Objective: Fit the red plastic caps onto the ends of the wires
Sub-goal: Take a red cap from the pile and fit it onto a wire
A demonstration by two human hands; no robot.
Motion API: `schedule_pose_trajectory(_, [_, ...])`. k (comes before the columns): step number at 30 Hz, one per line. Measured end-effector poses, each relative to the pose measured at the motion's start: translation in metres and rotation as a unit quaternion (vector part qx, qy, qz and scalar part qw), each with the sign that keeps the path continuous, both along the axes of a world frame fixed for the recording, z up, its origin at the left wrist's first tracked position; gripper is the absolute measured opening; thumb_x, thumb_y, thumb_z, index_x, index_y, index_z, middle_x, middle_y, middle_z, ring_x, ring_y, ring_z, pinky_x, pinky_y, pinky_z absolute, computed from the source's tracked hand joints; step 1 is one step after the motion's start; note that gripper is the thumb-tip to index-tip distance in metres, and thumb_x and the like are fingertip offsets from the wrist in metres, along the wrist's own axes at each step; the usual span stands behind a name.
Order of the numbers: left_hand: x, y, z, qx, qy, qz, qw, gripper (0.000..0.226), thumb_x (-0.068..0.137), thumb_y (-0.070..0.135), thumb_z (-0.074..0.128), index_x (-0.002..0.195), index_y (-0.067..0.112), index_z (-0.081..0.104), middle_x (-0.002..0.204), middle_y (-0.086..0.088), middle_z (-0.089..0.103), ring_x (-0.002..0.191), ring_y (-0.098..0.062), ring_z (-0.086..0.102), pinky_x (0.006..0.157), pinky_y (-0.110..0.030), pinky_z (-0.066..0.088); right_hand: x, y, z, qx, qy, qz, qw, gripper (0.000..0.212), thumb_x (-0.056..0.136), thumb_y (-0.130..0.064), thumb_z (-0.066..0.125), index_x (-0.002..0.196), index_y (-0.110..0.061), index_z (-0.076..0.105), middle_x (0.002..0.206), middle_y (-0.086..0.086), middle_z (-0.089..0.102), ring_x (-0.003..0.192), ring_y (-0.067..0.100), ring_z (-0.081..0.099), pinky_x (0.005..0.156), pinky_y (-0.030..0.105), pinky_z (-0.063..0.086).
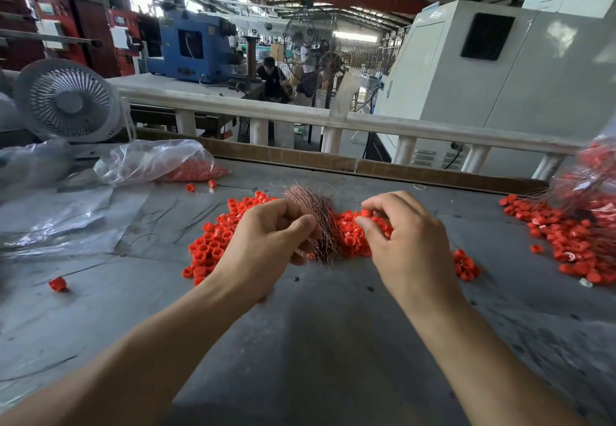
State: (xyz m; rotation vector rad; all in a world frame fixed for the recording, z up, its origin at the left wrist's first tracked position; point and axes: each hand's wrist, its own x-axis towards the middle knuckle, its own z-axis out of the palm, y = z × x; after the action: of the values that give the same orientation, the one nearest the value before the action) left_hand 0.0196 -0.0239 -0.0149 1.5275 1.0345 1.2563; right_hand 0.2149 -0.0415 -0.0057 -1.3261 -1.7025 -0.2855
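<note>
On the grey surface (pixel 316 342) the left hand (pixel 266 242) grasps a thick bundle of copper wires (pixel 316 222), with the fingers and the thumb curled round its middle; the bundle stands almost upright, its upper ends fan out above the hand and its lower ends reach down to the surface. The right hand (pixel 400 242) pinches one red cap (pixel 366 213) between the thumb and the forefinger, just beside the bundle but not touching it. Under and between both hands lies a loose pile of red caps (pixel 213 242), about in the middle of the surface, and it spreads to both sides of the hands. Toward the far left corner a clear plastic bag (pixel 150 159) lies on its side with its opening toward the middle; inside it there are more red caps, and a few single caps lie just outside its mouth. One stray cap (pixel 57 284) lies alone near the left edge. At the right edge a second heap of red caps (pixel 573 239) lies on the surface, mixed with thin wires; whether these caps sit on the wire ends I cannot tell. Above this heap, another clear bag (pixel 600 159) holds red caps, but it is blurred. Flat sheets of clear plastic (pixel 60 219) cover the left side of the surface, and some thin dark wires (pixel 196 217) lie beside them.
</note>
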Motion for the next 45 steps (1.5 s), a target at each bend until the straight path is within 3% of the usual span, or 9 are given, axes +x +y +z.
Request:
schedule_pose_trajectory(3, [0.000, 0.000, 0.000, -0.003, 0.004, -0.002, 1.000, 0.013, 0.100, 0.015, 0.063, 0.093, 0.014, 0.073, 0.086, -0.003, 0.077, 0.074, -0.014, 0.071, 0.063, -0.024, 0.056, 0.015, 0.007, 0.000, -0.014, 0.004, -0.045, 0.999, 0.010, 0.085, -0.007, 0.076, 0.093, -0.011, 0.072, 0.094, 0.001, 0.068, 0.082, 0.022, 0.065, 0.074, 0.039, 0.054])
schedule_pose_trajectory(12, [0.000, -0.002, 0.000, -0.001, 0.033, -0.004, 0.999, 0.011, 0.099, 0.016, 0.064, 0.092, 0.014, 0.073, 0.085, -0.004, 0.077, 0.075, -0.019, 0.071, 0.065, -0.026, 0.057, 0.050, 0.017, -0.002, -0.143, 0.019, -0.163, 0.976, 0.023, 0.086, 0.002, 0.061, 0.101, -0.010, 0.074, 0.106, 0.009, 0.073, 0.101, 0.032, 0.066, 0.087, 0.036, 0.050])
schedule_pose_trajectory(22, [0.001, -0.001, 0.001, -0.001, 0.041, 0.002, 0.999, 0.014, 0.099, 0.017, 0.065, 0.090, 0.011, 0.073, 0.082, -0.011, 0.075, 0.080, -0.034, 0.071, 0.064, -0.028, 0.059, 0.066, 0.016, 0.002, -0.239, 0.027, -0.233, 0.942, 0.027, 0.083, -0.003, 0.060, 0.098, -0.018, 0.077, 0.106, 0.010, 0.075, 0.106, 0.034, 0.065, 0.087, 0.037, 0.052])
schedule_pose_trajectory(25, [0.001, 0.000, 0.000, -0.003, 0.045, 0.002, 0.999, 0.014, 0.099, 0.018, 0.064, 0.089, 0.012, 0.073, 0.082, -0.010, 0.076, 0.079, -0.032, 0.071, 0.063, -0.027, 0.059, 0.069, 0.015, 0.002, -0.253, 0.014, -0.257, 0.933, 0.024, 0.085, -0.007, 0.062, 0.095, -0.021, 0.078, 0.104, 0.009, 0.075, 0.102, 0.034, 0.065, 0.082, 0.035, 0.051])
schedule_pose_trajectory(29, [0.001, -0.001, -0.001, -0.005, 0.051, -0.001, 0.999, 0.013, 0.100, 0.018, 0.064, 0.091, 0.013, 0.073, 0.083, -0.005, 0.077, 0.076, -0.026, 0.072, 0.063, -0.026, 0.058, 0.069, 0.014, 0.002, -0.286, -0.005, -0.273, 0.919, 0.024, 0.085, -0.007, 0.067, 0.096, -0.025, 0.077, 0.107, 0.008, 0.075, 0.104, 0.034, 0.065, 0.086, 0.036, 0.051])
schedule_pose_trajectory(34, [-0.001, -0.001, 0.000, 0.005, 0.066, 0.006, 0.998, 0.013, 0.099, 0.019, 0.064, 0.091, 0.015, 0.073, 0.083, -0.001, 0.077, 0.075, -0.021, 0.073, 0.063, -0.025, 0.059, 0.066, 0.011, 0.004, -0.312, -0.038, -0.282, 0.907, 0.028, 0.085, -0.006, 0.063, 0.081, -0.033, 0.067, 0.105, 0.003, 0.075, 0.109, 0.032, 0.063, 0.093, 0.038, 0.048])
schedule_pose_trajectory(41, [-0.006, 0.004, 0.000, 0.033, 0.135, 0.067, 0.988, 0.014, 0.098, 0.025, 0.065, 0.085, 0.021, 0.072, 0.079, 0.001, 0.075, 0.075, -0.023, 0.071, 0.072, -0.042, 0.060, 0.068, 0.012, 0.003, -0.294, -0.058, -0.300, 0.906, 0.024, 0.088, -0.011, 0.061, 0.092, -0.030, 0.075, 0.103, 0.003, 0.075, 0.108, 0.032, 0.061, 0.094, 0.040, 0.042])
schedule_pose_trajectory(45, [-0.010, 0.010, -0.002, 0.081, 0.221, 0.137, 0.962, 0.015, 0.092, 0.027, 0.066, 0.078, 0.023, 0.068, 0.072, 0.013, 0.070, 0.058, -0.002, 0.059, 0.057, -0.022, 0.048, 0.069, 0.013, 0.001, -0.280, -0.055, -0.302, 0.910, 0.022, 0.091, -0.016, 0.057, 0.098, -0.028, 0.074, 0.104, 0.004, 0.075, 0.112, 0.033, 0.058, 0.092, 0.039, 0.041])
